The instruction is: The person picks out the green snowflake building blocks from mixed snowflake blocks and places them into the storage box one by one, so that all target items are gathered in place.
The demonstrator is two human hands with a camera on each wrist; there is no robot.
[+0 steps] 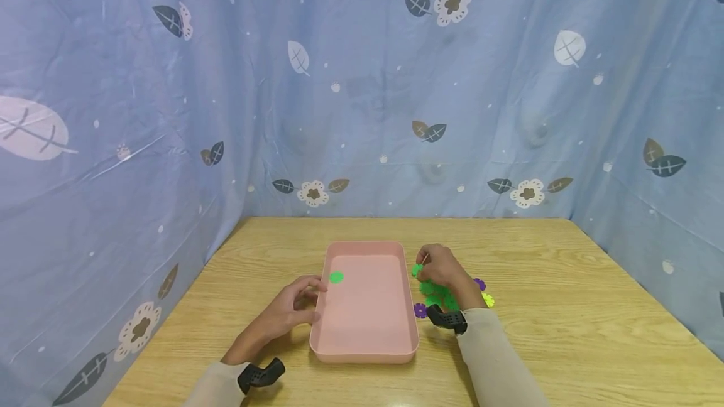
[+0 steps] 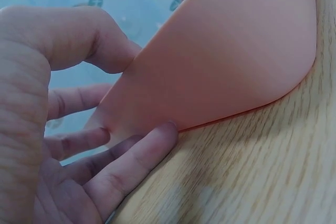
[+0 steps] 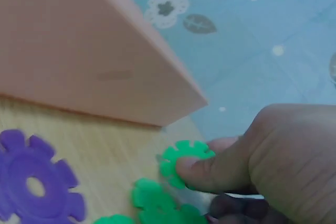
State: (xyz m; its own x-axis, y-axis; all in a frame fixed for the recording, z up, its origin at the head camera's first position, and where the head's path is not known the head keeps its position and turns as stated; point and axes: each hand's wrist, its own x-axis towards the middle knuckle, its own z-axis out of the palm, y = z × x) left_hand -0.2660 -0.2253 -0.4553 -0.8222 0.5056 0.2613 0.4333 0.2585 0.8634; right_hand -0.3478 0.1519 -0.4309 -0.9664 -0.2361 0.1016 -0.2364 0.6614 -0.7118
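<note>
1. A shallow pink tray [image 1: 364, 306] sits on the worktop [image 1: 565, 306]. It is a rounded rectangle with a flat floor, raised walls and a thin rim; the surface is smooth and matt, like moulded plastic.
2. The left hand [image 1: 288, 306] holds the tray's left side. Its fingers are bent and spread out along the rim, with the thumb against the outer wall.
3. The right hand [image 1: 444, 267] is just beyond the tray's right wall. Its fingers are clamped on a green disc [image 3: 181, 150], pinched between thumb and fingertip. The disc is thin, with a notched, petal-like edge.
4. Beneath and beside that hand lies a loose heap of green pieces [image 1: 438, 297], overlapping and partly hidden by the hand and forearm.
5. A purple piece [image 1: 420, 311] lies flat close to the tray's right wall. The right wrist view shows its square-ended petals, raised inner ring and round central hole.
6. A second purple piece [image 1: 480, 284] and a yellow piece [image 1: 488, 299] lie on the heap's far right.
7. One green piece [image 1: 336, 277] rests inside the tray, near the left wall towards the back.
8. The worktop has pale, streaky wood grain. Behind it hangs a softly creased blue curtain [image 1: 373, 93] printed with leaves and white flowers.
</note>
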